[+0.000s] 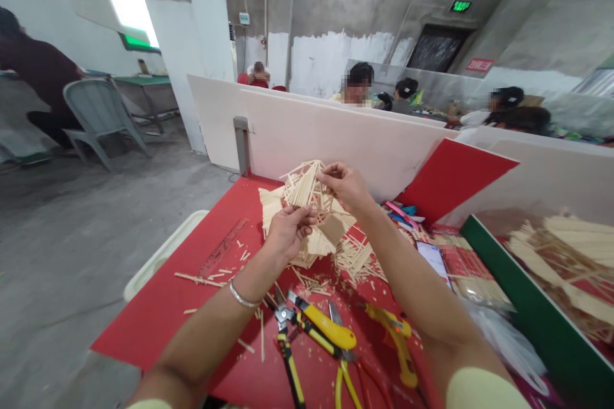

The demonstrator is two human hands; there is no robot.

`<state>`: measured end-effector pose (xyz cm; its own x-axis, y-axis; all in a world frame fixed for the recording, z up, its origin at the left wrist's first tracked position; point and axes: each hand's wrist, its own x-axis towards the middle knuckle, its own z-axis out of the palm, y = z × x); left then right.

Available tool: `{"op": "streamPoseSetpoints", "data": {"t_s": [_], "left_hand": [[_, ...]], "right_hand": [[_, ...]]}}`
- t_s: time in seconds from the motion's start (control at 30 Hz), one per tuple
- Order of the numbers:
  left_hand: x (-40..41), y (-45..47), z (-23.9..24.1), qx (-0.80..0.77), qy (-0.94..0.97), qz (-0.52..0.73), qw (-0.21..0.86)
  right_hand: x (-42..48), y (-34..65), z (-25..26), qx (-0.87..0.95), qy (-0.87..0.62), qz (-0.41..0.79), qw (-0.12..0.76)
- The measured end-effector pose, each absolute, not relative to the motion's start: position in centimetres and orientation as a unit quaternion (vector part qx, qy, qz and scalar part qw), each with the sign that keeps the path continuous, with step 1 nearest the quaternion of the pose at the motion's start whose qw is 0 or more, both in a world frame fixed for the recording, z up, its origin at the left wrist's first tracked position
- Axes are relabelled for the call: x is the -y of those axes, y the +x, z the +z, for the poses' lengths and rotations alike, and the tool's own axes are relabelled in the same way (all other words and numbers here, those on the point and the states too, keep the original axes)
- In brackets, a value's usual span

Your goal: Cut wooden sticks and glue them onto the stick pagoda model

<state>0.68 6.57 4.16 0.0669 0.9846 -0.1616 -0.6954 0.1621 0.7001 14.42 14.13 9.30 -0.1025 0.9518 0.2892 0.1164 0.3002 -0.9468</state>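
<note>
A model built from thin pale wooden sticks stands over the red tabletop, with a sloped, roof-like panel of sticks at its top. My right hand pinches the upper right edge of that panel between thumb and fingertips. Lower down, my left hand has its fingers closed at the panel's bottom edge, gripping the model there. Both hands hide parts of the structure. Loose sticks and small offcuts are scattered below and to the left of it.
Nearer me lie cutting pliers, a yellow utility knife and a yellow glue gun. A clear ruler rests at left. White partition boards stand behind; a green-walled box borders the right. Several people sit beyond.
</note>
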Motion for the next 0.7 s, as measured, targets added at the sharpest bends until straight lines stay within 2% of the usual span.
{"op": "streamPoseSetpoints", "data": {"t_s": [0.17, 0.3, 0.5, 0.6, 0.7], "left_hand": [[-3.2, 0.1, 5.3, -0.348, 0.231, 0.577, 0.702], [-1.3, -0.8, 4.0, -0.349, 0.25, 0.554, 0.713], [-0.3, -0.7, -1.6, -0.326, 0.282, 0.523, 0.735], [0.8, 0.6, -3.8, -0.3, 0.285, 0.504, 0.758], [2.1, 1.4, -4.3, -0.288, 0.277, 0.488, 0.776]], "right_hand": [[-9.7, 18.1, 10.0, 0.661, -0.466, 0.344, 0.477], [-2.2, 25.6, 8.4, 0.715, -0.543, 0.228, 0.376], [11.1, 30.9, 1.3, 0.618, -0.745, 0.197, 0.153], [14.0, 29.6, -3.0, 0.525, -0.828, 0.172, 0.1], [14.5, 27.5, -5.7, 0.477, -0.854, 0.179, 0.102]]}}
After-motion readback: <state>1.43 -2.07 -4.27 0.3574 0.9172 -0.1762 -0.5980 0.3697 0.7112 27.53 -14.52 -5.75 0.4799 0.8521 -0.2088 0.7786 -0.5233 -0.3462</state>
